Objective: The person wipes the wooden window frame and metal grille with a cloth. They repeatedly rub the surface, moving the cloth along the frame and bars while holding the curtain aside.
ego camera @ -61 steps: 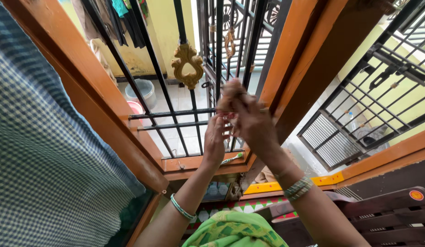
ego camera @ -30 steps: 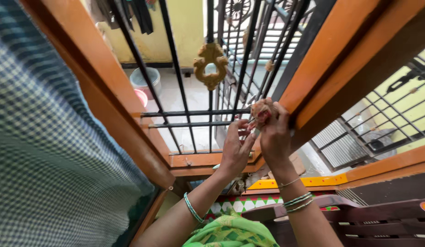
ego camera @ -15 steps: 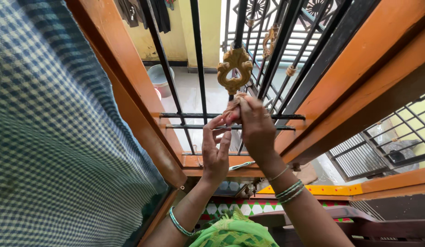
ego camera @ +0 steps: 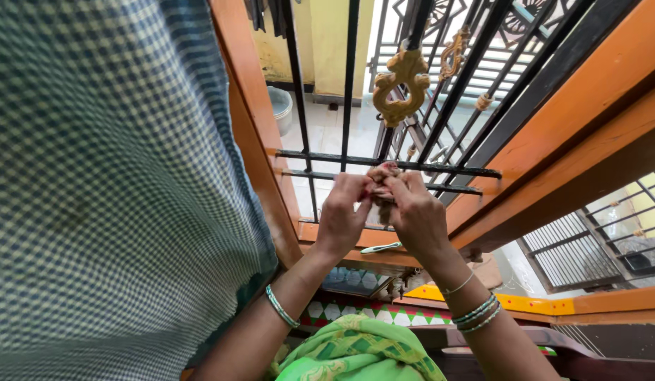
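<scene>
Two hands are up at the black window bars (ego camera: 384, 164). The left hand (ego camera: 341, 215) and the right hand (ego camera: 418, 215) pinch a small brownish bundle (ego camera: 381, 185) between closed fingers, right against the bars, below a gold curly ornament (ego camera: 401, 88).

Two hands, left hand (ego camera: 344, 215) and right hand (ego camera: 415, 215), are meeting below one gold ornament (ego camera: 400, 86); two horizontal bars (ego camera: 327, 156) are running beneath it.
</scene>
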